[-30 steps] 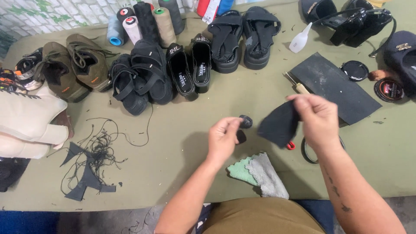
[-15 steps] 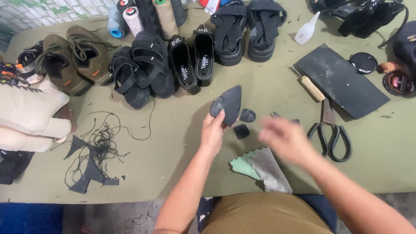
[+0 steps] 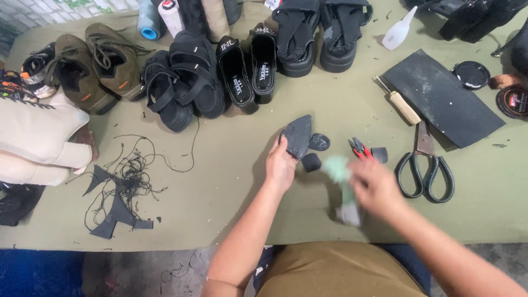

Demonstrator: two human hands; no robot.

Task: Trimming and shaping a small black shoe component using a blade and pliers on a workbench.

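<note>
A: So, what is in each hand?

B: Near the middle of the frame, the left hand (image 3: 281,165) grips a dark, pointed sole piece (image 3: 298,136). Its fingers curl around the lower edge and stand the piece up on the green table (image 3: 231,209).

A: And the other hand?

B: That right hand (image 3: 377,187) is a blur, just right of the middle. It has a pale green cloth (image 3: 340,175) in its fingers, I think. How tight the grip is, I cannot tell.

A: Which way does the sole piece point?

B: Its tip points up toward the top of the frame, at the row of black sandals (image 3: 184,82). Its long line runs from the hand up and a little to the right.

A: How should the wiping go?

B: I think the left hand should hold the piece still by its bottom edge, and the cloth should rub along the long line, from base to tip. Small dark scraps (image 3: 319,142) lie just beside it, so the cloth may knock them. Red pliers (image 3: 358,147) and black scissors (image 3: 426,165) sit to the right, near that moving hand, so it should stay above them.
</note>
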